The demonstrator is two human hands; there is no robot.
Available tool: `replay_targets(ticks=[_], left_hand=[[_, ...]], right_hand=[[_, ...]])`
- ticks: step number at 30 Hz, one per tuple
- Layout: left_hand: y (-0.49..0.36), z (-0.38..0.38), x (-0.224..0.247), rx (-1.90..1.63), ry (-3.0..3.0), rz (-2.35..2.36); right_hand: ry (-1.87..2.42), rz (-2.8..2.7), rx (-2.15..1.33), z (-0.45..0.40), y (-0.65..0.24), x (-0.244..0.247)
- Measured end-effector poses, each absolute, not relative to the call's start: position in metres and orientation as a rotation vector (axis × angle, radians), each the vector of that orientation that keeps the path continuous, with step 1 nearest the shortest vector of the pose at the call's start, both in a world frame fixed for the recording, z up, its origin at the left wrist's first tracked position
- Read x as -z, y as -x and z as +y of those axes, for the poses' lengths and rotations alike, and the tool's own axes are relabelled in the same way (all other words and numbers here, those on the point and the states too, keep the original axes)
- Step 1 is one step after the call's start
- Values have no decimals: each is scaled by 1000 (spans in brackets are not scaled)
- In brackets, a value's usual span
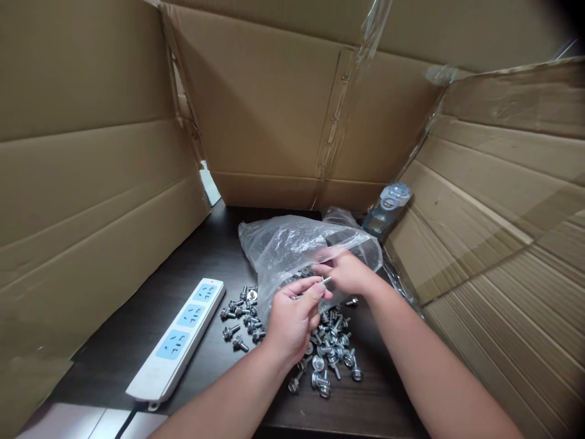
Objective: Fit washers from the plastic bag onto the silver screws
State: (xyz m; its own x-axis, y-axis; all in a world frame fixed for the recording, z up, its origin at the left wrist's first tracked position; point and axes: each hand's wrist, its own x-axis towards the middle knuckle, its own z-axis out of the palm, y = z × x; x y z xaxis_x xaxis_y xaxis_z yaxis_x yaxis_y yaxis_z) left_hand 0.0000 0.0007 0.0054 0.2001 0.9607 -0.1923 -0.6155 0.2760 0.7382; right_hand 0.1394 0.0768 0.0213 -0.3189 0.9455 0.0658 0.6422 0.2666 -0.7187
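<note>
My left hand [295, 314] is closed, with a small bolt [326, 280] pinched between thumb and fingers, its threaded end pointing right. Just beyond it, my right hand [345, 271] reaches into the mouth of a clear plastic bag [278, 241]. Its fingers look apart, partly veiled by the film. Inside the bag, near those fingers, small metal parts [304, 272] show. Under and around my left hand lie several loose flange bolts [333, 338], some with washers. Another group of bolts [244, 314] is spread to the left of the bag.
A white power strip [159, 360] with blue sockets lies at the left on the dark table [201, 256]. Cardboard walls [274, 110] enclose the back and both sides. A clear plastic bottle [388, 207] leans in the back right corner behind the bag.
</note>
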Motion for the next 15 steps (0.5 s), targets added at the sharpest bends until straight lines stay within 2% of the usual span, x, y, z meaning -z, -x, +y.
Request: replay_targets(ticks=[3,4,8,15], left_hand=[[0,1,-2,-1201,-665,769],[0,0,-1,-1203,-693,796],[0,-1,2,-1200,-804,904],[0,1,3,-1175,-823,908]], right_hand=[[1141,-1606,-1346,38,-164,-13],[1039,-1465,-1394,28,-169,-8],[765,-1185,-1417,8,-170,12],[765,-1238,-1296,14,-159,17]])
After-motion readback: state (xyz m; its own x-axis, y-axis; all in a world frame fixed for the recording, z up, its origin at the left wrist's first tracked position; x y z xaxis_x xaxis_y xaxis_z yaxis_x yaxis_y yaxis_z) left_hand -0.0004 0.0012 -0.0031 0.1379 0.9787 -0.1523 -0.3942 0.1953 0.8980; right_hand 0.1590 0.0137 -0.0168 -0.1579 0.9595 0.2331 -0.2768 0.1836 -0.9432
